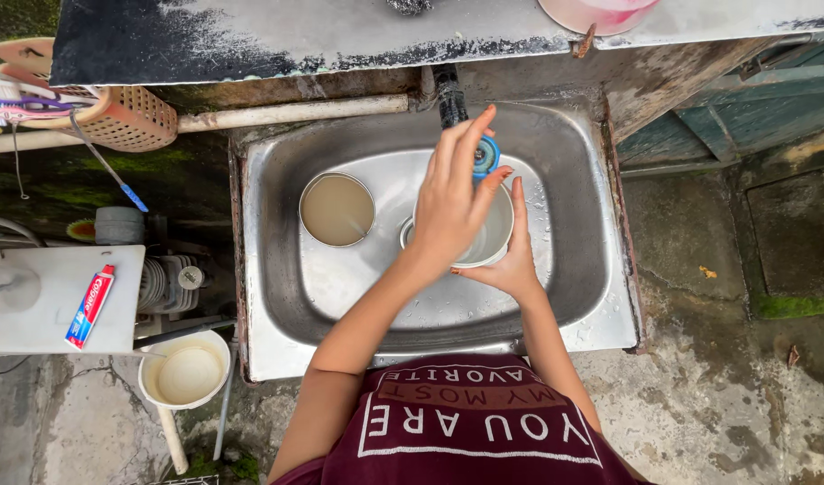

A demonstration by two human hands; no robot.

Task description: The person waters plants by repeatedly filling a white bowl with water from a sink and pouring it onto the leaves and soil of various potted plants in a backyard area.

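Note:
My left hand (449, 208) reaches over the steel sink (573, 269), its thumb and fingers closed around the blue tap knob (487, 154) on the dark spout (449, 94). My right hand (512, 262) holds a white cup (497, 235) from below, just under the tap; my left hand hides most of the cup. To the left in the basin stands a round metal pot (337, 209) filled with murky water.
A pink basket (129, 117) with toothbrushes hangs at upper left. A toothpaste tube (89, 306) lies on a white stand (35, 314). A white dipper (185, 373) sits below it. A pink bowl (599, 13) rests on the ledge above. Wet concrete floor lies to the right.

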